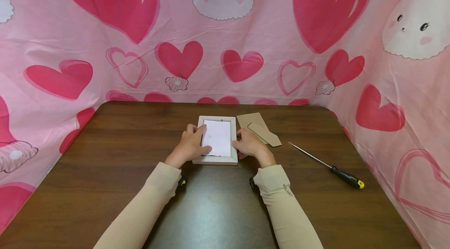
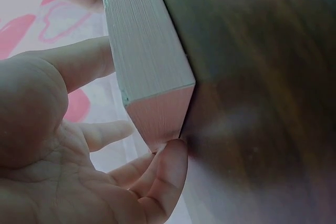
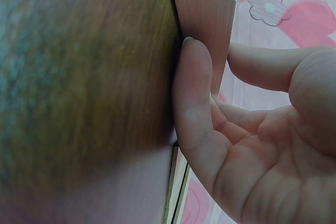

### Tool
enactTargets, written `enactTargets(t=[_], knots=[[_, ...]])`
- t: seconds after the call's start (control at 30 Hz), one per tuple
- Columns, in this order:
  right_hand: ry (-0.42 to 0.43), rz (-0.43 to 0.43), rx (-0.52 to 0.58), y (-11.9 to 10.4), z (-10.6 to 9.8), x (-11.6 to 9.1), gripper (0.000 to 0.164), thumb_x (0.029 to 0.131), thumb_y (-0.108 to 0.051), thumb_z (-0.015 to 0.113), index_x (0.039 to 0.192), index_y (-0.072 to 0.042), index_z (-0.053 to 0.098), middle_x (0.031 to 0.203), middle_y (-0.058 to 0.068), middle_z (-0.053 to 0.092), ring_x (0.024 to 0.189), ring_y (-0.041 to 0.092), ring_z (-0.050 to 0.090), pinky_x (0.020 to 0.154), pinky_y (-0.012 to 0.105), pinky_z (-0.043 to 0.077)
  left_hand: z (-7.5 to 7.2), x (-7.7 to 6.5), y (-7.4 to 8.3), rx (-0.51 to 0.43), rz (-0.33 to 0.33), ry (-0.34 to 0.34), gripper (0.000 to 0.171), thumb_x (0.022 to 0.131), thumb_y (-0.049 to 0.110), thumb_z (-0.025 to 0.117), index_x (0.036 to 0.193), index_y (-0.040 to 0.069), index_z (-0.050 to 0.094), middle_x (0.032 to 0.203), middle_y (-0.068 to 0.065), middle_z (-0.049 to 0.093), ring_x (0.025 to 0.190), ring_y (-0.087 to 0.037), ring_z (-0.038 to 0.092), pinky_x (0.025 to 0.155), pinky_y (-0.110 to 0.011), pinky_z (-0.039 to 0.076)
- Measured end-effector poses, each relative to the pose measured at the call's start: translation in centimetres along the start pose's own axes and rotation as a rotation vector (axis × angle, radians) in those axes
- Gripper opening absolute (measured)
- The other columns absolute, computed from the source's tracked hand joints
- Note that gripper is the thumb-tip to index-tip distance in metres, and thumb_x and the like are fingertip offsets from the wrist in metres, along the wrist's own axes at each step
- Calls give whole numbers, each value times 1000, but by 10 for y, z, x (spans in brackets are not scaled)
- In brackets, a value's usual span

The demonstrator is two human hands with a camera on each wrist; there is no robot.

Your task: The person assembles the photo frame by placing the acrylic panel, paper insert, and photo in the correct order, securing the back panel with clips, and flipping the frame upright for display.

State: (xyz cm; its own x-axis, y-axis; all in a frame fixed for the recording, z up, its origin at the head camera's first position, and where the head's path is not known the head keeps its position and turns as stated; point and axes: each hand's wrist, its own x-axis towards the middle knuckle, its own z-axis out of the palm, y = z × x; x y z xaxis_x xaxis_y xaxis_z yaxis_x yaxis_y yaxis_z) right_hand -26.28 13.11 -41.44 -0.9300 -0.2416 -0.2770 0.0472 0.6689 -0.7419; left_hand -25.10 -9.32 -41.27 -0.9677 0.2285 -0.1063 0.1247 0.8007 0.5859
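A white picture frame [image 1: 219,160] lies flat on the table, with a white sheet of paper [image 1: 217,136] inside its border. My left hand [image 1: 187,145] holds the frame's left side, its thumb reaching over onto the lower left of the paper. On the opposite side, my right hand [image 1: 250,143] grips the right border, thumb on top and fingers along the outer edge. Both wrist views show the frame's side [image 2: 144,35] close up, with a little finger [image 3: 193,72] against it near the tabletop. The fingers' far ends are partly hidden.
Two brown cardboard pieces, a larger one [image 1: 250,118] and a smaller one [image 1: 268,136] overlapping it, lie beside the frame's upper right. A screwdriver [image 1: 346,176] with a black and yellow handle lies farther right on the brown table [image 1: 123,155]. Pink heart-printed cloth [image 1: 242,96] surrounds the table.
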Motion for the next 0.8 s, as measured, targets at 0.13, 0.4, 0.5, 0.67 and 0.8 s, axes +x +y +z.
enactTargets(t=[0.13, 0.4, 0.5, 0.67, 0.8], knots=[[-2, 0, 3, -1, 0, 0, 42, 94, -17, 60, 127, 4, 43, 89, 15, 59, 62, 22, 63, 57, 34, 55, 0, 0, -1, 4, -1, 1, 86, 81, 31, 76, 150, 15, 27, 131, -15, 28, 115, -31, 31, 89, -50, 45], [3, -7, 11, -1, 0, -1, 41, 94, -16, 60, 126, 4, 44, 91, 15, 58, 62, 22, 63, 57, 34, 55, 0, 0, -2, 8, 9, 4, 86, 80, 32, 76, 150, 15, 28, 130, -15, 28, 114, -31, 31, 88, -51, 45], [-8, -17, 28, 0, -1, 0, 41, 94, -16, 59, 127, 4, 43, 92, 15, 58, 61, 22, 63, 57, 34, 55, -2, -1, -2, 6, 15, -4, 86, 81, 32, 75, 150, 15, 26, 130, -15, 29, 115, -31, 31, 88, -52, 44], [56, -49, 40, 2, -13, -2, 45, 95, -19, 58, 130, 4, 42, 91, 16, 60, 61, 23, 64, 59, 34, 55, -8, 0, -6, -15, 54, -27, 80, 88, 29, 68, 151, 11, 23, 133, -18, 30, 116, -33, 37, 92, -55, 42], [224, -62, -53, 11, -37, -4, 42, 93, -23, 60, 127, 0, 50, 92, 14, 63, 73, 23, 64, 71, 38, 53, -17, 2, -12, -45, 76, -34, 71, 93, 24, 60, 150, 6, 21, 135, -21, 37, 117, -33, 43, 96, -54, 39]])
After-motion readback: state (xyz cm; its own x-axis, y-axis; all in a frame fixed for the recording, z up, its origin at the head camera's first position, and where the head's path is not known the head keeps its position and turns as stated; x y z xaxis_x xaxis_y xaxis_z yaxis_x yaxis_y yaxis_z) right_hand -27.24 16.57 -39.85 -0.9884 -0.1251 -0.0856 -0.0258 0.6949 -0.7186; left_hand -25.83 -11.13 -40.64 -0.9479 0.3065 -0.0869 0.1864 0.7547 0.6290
